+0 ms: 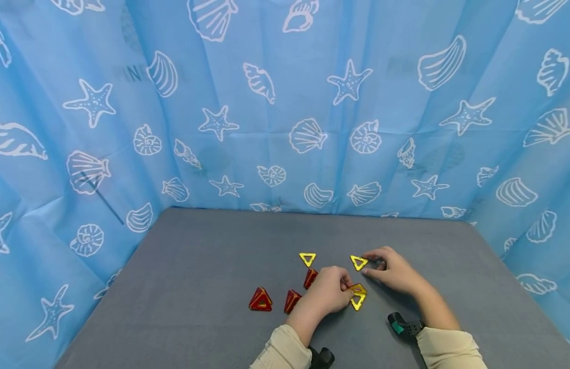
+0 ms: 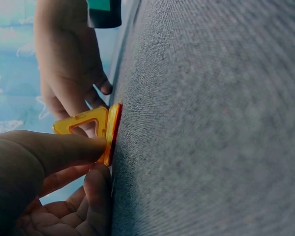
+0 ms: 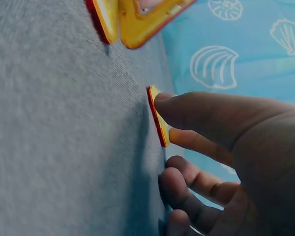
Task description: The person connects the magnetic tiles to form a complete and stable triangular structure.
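My left hand pinches a yellow triangle tile that stands tilted up. Its lower edge meets another yellow triangle tile lying flat on the grey cloth. To the right, my right hand holds a flat yellow triangle tile between thumb and index finger, with its other fingers loosely bent. In the right wrist view the thumb lies on the tile, and the tile's edge looks red. A further yellow triangle tile lies flat beyond my left hand.
Left of my left hand stand red triangular pieces: one pyramid shape, one partly behind the wrist and one farther back. A grey cloth covers the table. A blue shell-print curtain hangs along its back and sides.
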### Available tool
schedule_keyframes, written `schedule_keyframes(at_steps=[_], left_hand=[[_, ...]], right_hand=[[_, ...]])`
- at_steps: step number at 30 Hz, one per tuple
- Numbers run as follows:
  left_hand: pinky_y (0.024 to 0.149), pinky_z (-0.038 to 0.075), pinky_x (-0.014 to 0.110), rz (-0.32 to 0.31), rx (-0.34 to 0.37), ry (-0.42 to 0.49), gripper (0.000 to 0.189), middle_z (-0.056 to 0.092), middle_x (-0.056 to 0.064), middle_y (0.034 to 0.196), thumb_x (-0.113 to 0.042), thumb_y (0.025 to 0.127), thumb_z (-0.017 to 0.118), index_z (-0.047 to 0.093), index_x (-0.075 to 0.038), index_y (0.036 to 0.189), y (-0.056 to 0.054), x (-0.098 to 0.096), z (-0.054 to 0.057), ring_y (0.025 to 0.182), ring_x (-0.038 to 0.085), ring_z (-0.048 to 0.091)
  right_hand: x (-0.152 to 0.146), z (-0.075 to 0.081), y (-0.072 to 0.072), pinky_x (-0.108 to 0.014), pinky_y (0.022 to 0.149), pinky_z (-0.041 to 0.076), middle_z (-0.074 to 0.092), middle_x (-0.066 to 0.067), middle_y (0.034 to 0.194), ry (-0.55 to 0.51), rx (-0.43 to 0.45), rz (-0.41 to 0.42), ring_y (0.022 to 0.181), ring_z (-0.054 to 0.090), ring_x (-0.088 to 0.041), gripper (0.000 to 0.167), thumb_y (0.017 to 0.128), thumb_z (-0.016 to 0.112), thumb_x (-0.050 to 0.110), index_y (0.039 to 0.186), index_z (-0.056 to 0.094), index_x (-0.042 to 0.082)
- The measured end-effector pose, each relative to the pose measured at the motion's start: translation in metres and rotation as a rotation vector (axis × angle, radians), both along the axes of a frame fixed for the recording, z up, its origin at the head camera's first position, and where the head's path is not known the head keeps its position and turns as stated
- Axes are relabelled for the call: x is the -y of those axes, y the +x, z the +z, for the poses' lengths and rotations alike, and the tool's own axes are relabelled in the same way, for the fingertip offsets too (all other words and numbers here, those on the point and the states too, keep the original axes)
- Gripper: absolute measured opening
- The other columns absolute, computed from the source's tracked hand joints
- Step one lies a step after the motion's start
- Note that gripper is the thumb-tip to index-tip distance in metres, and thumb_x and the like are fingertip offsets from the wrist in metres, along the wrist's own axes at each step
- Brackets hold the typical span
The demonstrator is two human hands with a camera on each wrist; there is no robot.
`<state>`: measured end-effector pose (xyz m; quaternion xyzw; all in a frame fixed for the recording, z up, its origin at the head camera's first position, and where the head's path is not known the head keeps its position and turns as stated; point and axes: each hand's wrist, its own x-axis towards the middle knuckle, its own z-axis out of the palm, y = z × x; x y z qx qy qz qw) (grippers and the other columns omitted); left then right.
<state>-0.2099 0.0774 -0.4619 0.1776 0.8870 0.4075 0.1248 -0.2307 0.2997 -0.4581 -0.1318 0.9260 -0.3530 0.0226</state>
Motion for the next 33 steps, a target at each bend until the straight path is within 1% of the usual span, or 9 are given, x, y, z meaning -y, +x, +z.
schedule_keyframes(at_steps=[5,12,20,25,30,33], left_hand=[[0.061,0.043,0.023,-0.001,-0.001,0.004,0.013,0.056,-0.005,0.076,-0.011,0.097,0.077,0.070,-0.015,0.087,0.000,0.002,0.000,0.066,0.007,0.051],[0.059,0.043,0.023,-0.015,-0.020,0.003,0.013,0.055,-0.004,0.075,-0.011,0.096,0.077,0.069,-0.014,0.087,0.000,0.004,0.000,0.065,0.007,0.051],[0.058,0.042,0.023,-0.010,-0.024,-0.002,0.018,0.055,-0.004,0.074,-0.013,0.096,0.079,0.066,-0.016,0.084,0.001,0.003,0.001,0.064,0.007,0.051],[0.057,0.041,0.023,-0.005,-0.021,-0.005,0.018,0.055,-0.004,0.074,-0.013,0.096,0.079,0.066,-0.016,0.084,0.002,0.003,0.002,0.064,0.008,0.050],[0.057,0.041,0.024,0.007,-0.022,-0.011,0.019,0.054,-0.003,0.073,-0.013,0.096,0.079,0.065,-0.016,0.083,0.003,0.003,0.002,0.063,0.009,0.050],[0.057,0.041,0.024,0.007,-0.018,-0.012,0.019,0.054,-0.003,0.074,-0.013,0.096,0.078,0.065,-0.016,0.083,0.003,0.002,0.002,0.063,0.009,0.050]], right_hand=[[0.006,-0.003,-0.002,-0.028,0.062,0.043,0.061,-0.018,0.113,0.003,0.004,-0.028,0.076,0.050,-0.016,0.036,0.093,0.082,0.018,0.123,0.073,-0.001],[0.009,-0.003,-0.002,-0.028,0.064,0.043,0.063,-0.014,0.107,0.016,-0.016,-0.054,0.076,0.050,-0.017,0.017,0.093,0.082,0.017,0.104,0.077,0.006],[0.004,-0.004,0.002,-0.027,0.063,0.044,0.065,-0.011,0.104,0.030,-0.051,-0.078,0.075,0.051,-0.014,0.012,0.092,0.083,0.013,0.099,0.077,0.005],[-0.004,-0.003,0.010,-0.026,0.063,0.044,0.066,-0.010,0.102,0.035,-0.067,-0.068,0.073,0.051,-0.010,0.013,0.091,0.083,0.014,0.099,0.077,0.006],[-0.012,-0.001,0.022,-0.026,0.063,0.043,0.066,-0.008,0.101,0.017,-0.040,-0.035,0.073,0.050,-0.007,0.015,0.092,0.084,0.014,0.101,0.077,0.005],[-0.016,0.001,0.030,-0.026,0.062,0.043,0.065,-0.006,0.099,0.022,-0.005,-0.031,0.073,0.050,-0.007,0.016,0.091,0.084,0.017,0.101,0.077,0.006]])
